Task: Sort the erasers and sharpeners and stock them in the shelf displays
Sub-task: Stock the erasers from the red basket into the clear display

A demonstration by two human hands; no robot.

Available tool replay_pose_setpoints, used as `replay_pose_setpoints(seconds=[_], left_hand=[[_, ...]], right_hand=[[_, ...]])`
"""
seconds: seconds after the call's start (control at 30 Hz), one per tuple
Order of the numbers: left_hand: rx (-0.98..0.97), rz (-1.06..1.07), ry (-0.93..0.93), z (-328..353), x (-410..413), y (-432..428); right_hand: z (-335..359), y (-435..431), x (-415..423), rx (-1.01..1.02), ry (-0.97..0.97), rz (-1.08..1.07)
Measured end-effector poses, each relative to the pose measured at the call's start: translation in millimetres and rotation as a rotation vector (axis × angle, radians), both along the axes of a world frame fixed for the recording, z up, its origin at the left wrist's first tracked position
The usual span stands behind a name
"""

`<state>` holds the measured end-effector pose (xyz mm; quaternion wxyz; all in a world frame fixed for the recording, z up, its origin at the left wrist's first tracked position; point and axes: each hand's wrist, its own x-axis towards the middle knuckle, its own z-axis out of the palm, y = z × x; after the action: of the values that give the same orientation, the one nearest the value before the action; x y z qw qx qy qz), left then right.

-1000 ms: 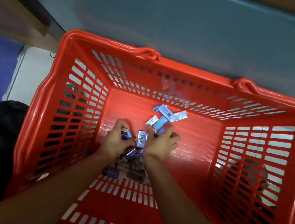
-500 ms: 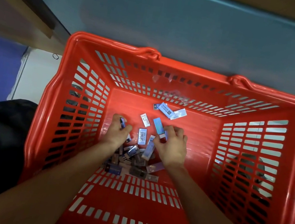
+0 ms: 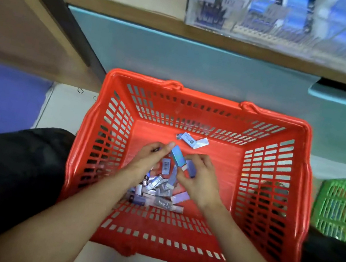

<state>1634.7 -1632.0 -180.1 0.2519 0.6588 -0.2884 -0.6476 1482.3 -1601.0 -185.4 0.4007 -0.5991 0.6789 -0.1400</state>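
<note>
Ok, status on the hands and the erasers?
Right hand pinches blue eraser; left hand at its far end, grip unclear. Pile loose in red basket. Nothing blocking.

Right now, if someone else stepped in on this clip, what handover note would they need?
Hands: the left grip has curled fingers, with its fingertips at the upper end of the blue eraser; whether it holds anything is unclear. The right grip pinches that eraser's lower end.
Things: the pile of small packets lies on the floor of the red basket under both hands, with a few loose packets by the far wall.
Done: no sorted group shows; the shelf display above is too blurred to judge.
Left: sort the pile and stock the display.
</note>
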Motion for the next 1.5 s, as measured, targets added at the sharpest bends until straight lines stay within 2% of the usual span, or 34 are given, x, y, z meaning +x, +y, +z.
replay_pose_setpoints(seconds=[0.1,0.17,0.23,0.3,0.43,0.6,0.73,0.9,1.1,1.2,1.27,1.33,1.5], left_hand=[[-0.058,-0.119,0.066,15,2,4],[-0.05,-0.151,0.023,16,5,8],[-0.005,-0.074,-0.067,11,10,13],[0.047,0.06,-0.128,3,19,20],[0.107,0.152,-0.096,-9,40,35],[0.155,0.201,-0.041,-20,50,45],[0.155,0.201,-0.095,-22,53,47],[0.147,0.158,-0.098,-12,47,43],[0.089,0.026,-0.084,20,36,32],[-0.022,-0.053,-0.025,54,31,21],[-0.094,-0.139,-0.008,84,26,13],[-0.143,-0.243,0.017,116,23,6],[-0.305,-0.401,0.068,183,14,-3]], right_hand=[[13,4,0,-0.016,-0.007,0.05],[15,7,1,0.038,-0.079,0.053],[11,8,0,0.152,-0.161,-0.014],[-3,9,-4,0.272,-0.151,-0.113],[-39,18,7,0.432,-0.071,-0.273],[-75,24,36,0.559,-0.122,-0.524],[-86,24,43,0.527,-0.138,-0.636],[-63,19,27,0.475,-0.394,-0.778],[14,15,7,0.399,-0.515,-0.451],[62,9,-1,0.374,-0.536,-0.29],[94,5,-7,0.273,-0.463,-0.178],[129,1,-11,0.179,-0.476,-0.108],[207,-3,-21,-0.053,-0.452,-0.03]])
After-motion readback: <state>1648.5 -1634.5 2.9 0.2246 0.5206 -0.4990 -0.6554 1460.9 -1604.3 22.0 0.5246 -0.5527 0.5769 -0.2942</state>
